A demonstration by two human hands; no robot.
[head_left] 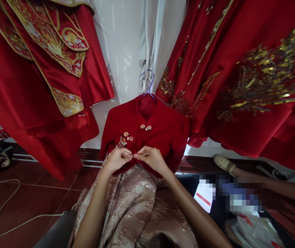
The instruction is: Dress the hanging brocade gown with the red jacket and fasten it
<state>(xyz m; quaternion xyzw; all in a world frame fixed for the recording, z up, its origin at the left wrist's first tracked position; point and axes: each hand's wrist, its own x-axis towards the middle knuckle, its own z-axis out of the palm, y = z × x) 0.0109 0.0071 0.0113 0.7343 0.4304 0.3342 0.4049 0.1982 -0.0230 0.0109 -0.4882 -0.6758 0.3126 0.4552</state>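
Note:
A red jacket (160, 134) hangs in front of me on a thin purple hanger (151, 86). Near its lower front edge, my left hand (118, 158) and my right hand (151, 157) meet, thumbs and fingers pinched on a small jewelled clasp (134, 156). Fingertips cover most of this clasp, so I cannot tell whether it is fastened. Higher up, a flower-shaped clasp (146, 127) sits below the collar. A beaded tassel brooch (123, 141) hangs just above my left hand. Below the jacket spreads a shiny pinkish-gold brocade skirt (137, 193).
Embroidered red garments hang at left (90, 62) and right (214, 103). A lit phone (204, 196) lies on a dark surface beside a crumpled plastic bag (256, 230). Another person's leg, in a beige clog (223, 163), reaches in from the right. A white cable (18, 193) curls across the tiled floor.

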